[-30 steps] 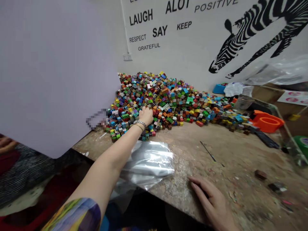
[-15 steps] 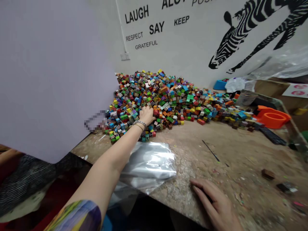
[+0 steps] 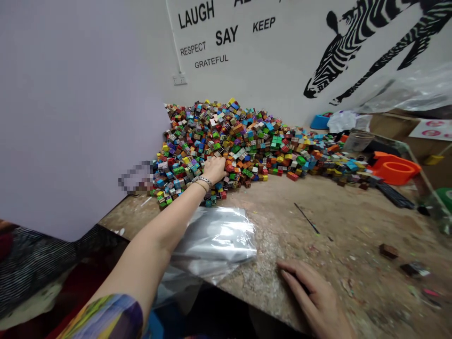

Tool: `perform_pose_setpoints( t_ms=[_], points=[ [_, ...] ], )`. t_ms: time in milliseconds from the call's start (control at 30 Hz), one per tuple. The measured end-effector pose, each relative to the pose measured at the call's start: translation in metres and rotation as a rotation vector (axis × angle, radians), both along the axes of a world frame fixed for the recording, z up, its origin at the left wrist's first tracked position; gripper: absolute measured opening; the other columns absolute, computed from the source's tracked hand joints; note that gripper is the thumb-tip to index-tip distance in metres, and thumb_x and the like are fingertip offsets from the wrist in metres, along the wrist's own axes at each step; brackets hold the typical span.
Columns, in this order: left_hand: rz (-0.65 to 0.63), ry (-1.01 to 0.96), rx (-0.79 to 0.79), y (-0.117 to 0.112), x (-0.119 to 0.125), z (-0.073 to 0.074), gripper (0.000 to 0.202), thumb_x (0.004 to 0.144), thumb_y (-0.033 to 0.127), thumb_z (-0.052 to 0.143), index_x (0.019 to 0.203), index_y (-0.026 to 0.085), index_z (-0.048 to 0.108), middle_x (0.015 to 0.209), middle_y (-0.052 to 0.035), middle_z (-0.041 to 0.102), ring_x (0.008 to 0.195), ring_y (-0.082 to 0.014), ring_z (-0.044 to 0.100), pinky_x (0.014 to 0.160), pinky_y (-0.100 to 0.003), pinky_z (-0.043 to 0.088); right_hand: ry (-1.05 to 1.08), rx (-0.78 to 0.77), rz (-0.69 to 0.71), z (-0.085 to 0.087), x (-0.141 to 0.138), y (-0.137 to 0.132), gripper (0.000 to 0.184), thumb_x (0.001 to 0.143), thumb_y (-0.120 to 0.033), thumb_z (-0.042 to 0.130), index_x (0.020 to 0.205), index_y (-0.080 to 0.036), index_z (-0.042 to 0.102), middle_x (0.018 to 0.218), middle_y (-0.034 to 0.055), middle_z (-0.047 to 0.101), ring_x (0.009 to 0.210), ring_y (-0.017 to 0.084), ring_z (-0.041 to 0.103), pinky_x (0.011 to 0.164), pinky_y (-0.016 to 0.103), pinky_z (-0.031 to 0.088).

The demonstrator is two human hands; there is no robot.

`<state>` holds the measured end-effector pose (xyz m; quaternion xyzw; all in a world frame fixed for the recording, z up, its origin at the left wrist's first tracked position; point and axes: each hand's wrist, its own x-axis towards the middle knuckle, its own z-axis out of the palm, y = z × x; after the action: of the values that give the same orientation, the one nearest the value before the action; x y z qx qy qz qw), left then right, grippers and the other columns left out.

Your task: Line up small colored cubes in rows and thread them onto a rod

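Observation:
My left hand (image 3: 213,169) reaches into the front of a big heap of small colourful cubes (image 3: 247,136). Its fingers curl down among the cubes, so the fingertips and whatever is in them are hidden. A bracelet circles that wrist. Below the forearm, a stack of clear plastic bags (image 3: 222,235) lies over the table's near edge. My right hand (image 3: 314,296) rests on the worn tabletop (image 3: 268,216) at the lower right, fingers stretched out and holding nothing.
A pale panel (image 3: 77,108) blocks the left side. To the right are an orange plastic holder (image 3: 395,168), a clear cup (image 3: 358,140) and a dark strip (image 3: 395,195). A thin black stick (image 3: 306,218) and a brown block (image 3: 388,251) lie on the table.
The whole view has shifted slightly. My left hand stays at the same spot in the heap, and my right hand remains on the table.

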<state>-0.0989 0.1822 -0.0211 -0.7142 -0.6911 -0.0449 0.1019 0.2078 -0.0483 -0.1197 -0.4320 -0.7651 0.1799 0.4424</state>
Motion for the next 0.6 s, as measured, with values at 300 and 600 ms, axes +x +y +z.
perform_pose_setpoints(
  t_ms=[300, 600],
  points=[
    [-0.153, 0.022, -0.028, -0.01, 0.014, 0.003, 0.034, 0.086, 0.024, 0.062, 0.118, 0.014, 0.055, 0.124, -0.0134, 0.061, 0.116, -0.0291, 0.059, 0.093, -0.039, 0.049, -0.015, -0.033, 0.003, 0.001, 0.001, -0.001, 0.024, 0.098, -0.038, 0.054, 0.096, -0.028, 0.076, 0.096, 0.0023, 0.078, 0.088, 0.019, 0.075, 0.077, 0.027, 0.062],
    [-0.468, -0.056, -0.097, -0.028, 0.067, 0.0, 0.031, 0.088, 0.027, 0.065, 0.114, 0.013, 0.054, 0.119, -0.0128, 0.061, 0.112, -0.0252, 0.06, 0.09, -0.032, 0.049, -0.008, -0.089, 0.013, 0.005, 0.0, -0.002, 0.026, 0.098, -0.036, 0.053, 0.097, -0.024, 0.076, 0.097, 0.0067, 0.077, 0.091, 0.021, 0.074, 0.08, 0.032, 0.061]
  ],
)
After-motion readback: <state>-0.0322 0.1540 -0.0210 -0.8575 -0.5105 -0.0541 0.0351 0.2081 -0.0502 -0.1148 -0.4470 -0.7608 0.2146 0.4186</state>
